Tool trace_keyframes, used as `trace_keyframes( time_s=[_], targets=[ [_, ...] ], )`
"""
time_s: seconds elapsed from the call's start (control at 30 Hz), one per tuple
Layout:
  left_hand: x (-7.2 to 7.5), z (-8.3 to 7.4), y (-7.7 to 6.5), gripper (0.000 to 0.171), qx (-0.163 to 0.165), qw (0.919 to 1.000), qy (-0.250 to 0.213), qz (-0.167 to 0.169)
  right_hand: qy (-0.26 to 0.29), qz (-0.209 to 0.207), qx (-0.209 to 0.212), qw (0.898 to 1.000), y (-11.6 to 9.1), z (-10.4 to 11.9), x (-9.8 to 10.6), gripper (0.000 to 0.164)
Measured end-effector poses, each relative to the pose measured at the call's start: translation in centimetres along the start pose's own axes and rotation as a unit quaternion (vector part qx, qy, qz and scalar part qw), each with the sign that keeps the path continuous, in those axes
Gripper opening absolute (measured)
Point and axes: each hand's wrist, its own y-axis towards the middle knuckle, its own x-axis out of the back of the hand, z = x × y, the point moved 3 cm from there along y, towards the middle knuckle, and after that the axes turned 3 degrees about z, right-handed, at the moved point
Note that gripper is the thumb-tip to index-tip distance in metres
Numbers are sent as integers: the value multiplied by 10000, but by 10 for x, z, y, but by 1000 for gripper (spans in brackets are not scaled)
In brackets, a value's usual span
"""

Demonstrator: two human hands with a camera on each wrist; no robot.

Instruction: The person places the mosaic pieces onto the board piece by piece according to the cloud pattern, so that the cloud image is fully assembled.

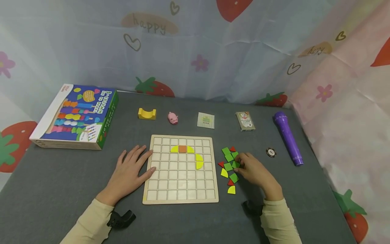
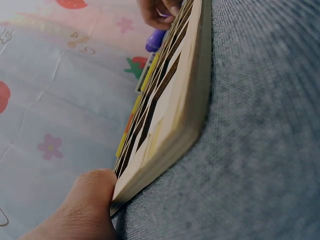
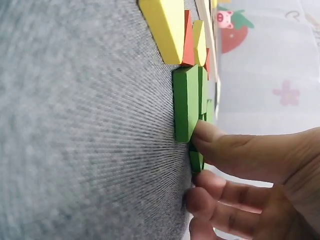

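Observation:
A wooden grid board (image 1: 166, 200) lies flat with three yellow quarter-round and half-round shapes (image 1: 199, 161) and an orange square tile (image 1: 182, 149) in its upper cells. Fingers spread, my left hand (image 1: 129, 174) rests at the board's left edge; its thumb touches the board's side in the left wrist view. Right of the board, my right hand (image 1: 254, 171) reaches into a loose group of pieces, with thumb and curled fingers on either side of a green tile (image 3: 196, 161). Other green tiles (image 1: 228, 166), red triangles (image 1: 231, 182) and yellow quarter-rounds (image 1: 231, 190) lie around it.
Behind the board stand a yellow block (image 1: 147, 114), a pink pig (image 1: 172, 118), a small printed card (image 1: 206, 120) and a card box (image 1: 245, 121). A toy box (image 1: 79, 118) lies far left; a poker chip (image 1: 271, 152) and purple microphone (image 1: 287, 139) lie right.

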Motion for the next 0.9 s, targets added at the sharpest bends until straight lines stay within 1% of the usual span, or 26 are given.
trace_keyframes(
  time_s=[0.2, 0.43, 0.6, 0.73, 0.9],
  targets=[
    [0, 1, 0, 66, -4, 10000, 33, -31, -124, 9, 100, 9999, 0, 1, 2, 25],
    [-1, 2, 0, 67, 60, 9999, 5, 97, -87, -70, 77, 9999, -3, 5, 12, 24],
    [0, 2, 0, 66, 50, 10000, 4, 85, -100, -84, 444, 9989, 1, 22, 12, 23],
    [0, 1, 0, 66, 22, 10000, -3, 58, -38, 5, 692, 9976, 11, 39, 10, 24],
    [0, 1, 0, 66, 34, 10000, 8, 40, -157, 71, 1098, 9938, 24, 63, 5, 24]
  ],
)
